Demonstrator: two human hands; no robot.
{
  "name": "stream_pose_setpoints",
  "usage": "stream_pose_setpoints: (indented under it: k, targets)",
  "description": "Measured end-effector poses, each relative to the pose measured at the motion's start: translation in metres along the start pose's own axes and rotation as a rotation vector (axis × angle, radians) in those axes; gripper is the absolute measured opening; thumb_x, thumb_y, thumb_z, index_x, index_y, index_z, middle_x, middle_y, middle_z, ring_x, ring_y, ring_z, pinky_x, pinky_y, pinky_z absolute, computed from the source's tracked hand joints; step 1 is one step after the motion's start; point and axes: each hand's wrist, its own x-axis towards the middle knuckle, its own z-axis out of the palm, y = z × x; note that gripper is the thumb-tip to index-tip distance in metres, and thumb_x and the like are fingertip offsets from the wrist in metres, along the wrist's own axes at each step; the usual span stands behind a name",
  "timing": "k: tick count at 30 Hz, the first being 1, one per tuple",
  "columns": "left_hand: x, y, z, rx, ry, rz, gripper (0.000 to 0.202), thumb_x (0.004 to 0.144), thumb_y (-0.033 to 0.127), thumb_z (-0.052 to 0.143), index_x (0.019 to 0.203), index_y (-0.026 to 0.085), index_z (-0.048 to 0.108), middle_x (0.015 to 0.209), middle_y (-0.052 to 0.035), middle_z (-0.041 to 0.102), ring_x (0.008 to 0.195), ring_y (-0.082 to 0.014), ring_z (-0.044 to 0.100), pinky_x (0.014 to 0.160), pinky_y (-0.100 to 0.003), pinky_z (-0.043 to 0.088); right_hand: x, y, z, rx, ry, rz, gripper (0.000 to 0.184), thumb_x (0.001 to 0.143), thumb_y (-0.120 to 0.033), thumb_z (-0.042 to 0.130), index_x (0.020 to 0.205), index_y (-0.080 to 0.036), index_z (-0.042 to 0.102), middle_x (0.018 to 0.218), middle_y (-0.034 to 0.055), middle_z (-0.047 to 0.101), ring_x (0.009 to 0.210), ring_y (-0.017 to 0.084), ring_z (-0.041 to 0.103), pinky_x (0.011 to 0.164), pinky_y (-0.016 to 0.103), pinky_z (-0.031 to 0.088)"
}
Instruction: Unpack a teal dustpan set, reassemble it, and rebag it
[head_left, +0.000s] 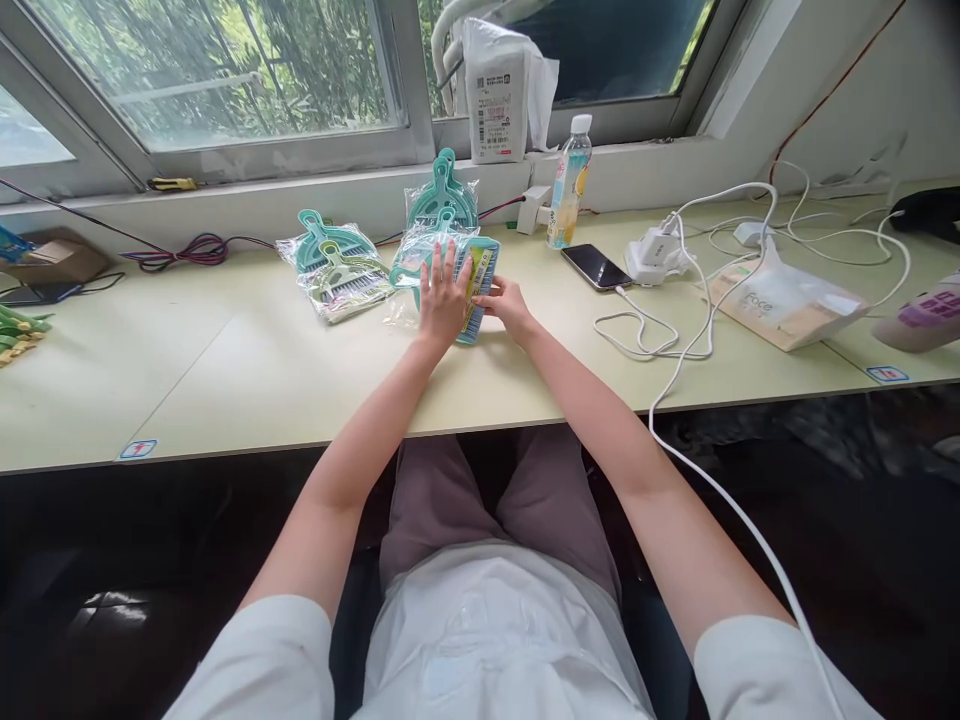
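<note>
In front of me on the table, a teal mini dustpan and brush set (pixel 484 262) with a printed label and blue bristles lies at a slant. My left hand (pixel 444 297) rests flat across it, fingers stretched out. At its right edge, my right hand (pixel 510 304) pinches the set between thumb and fingers. Clear plastic shows around its left side. Just behind stands another bagged teal dustpan set (pixel 444 195), propped near the wall. To the left lie more bagged sets, one teal (pixel 334 245) and one olive green (pixel 346 275).
Right of my hands are a phone (pixel 597 267), a drink bottle (pixel 570 185), a white charger (pixel 657 252) with looping cables and a tissue pack (pixel 787 295). A tissue packet (pixel 498 105) stands on the sill. A bundled red-black wire (pixel 191 252) lies left. The table edge (pixel 487 430) is near my lap.
</note>
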Motion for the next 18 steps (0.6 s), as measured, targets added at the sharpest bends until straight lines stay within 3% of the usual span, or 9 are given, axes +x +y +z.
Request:
stream_pose_setpoints:
  k: [5,18]
  targets:
    - [0.0007,-0.003,0.0027,0.129,-0.02,0.023,0.053,0.084,0.018,0.055,0.137,0.02,0.055,0.159,-0.0097,0.027,0.15,-0.0297,0.005,0.122,-0.053,0.0,0.0018,0.0003,-0.0008,-0.011,0.011,0.012,0.034,0.065,-0.008,0.069,0.096,-0.018,0.06,0.082,0.001,0.07,0.086,0.02,0.068,0.092,0.05,0.054]
    - [0.001,0.0056,0.0002,0.3,-0.077,-0.027,0.06,0.089,0.022,0.048,0.147,0.023,0.039,0.157,-0.0087,0.032,0.15,-0.027,0.009,0.122,-0.053,0.011,0.001,0.0001,-0.0025,-0.015,0.007,0.021,0.034,0.068,-0.01,0.066,0.099,-0.02,0.057,0.091,0.0024,0.07,0.095,0.021,0.067,0.096,0.05,0.053]
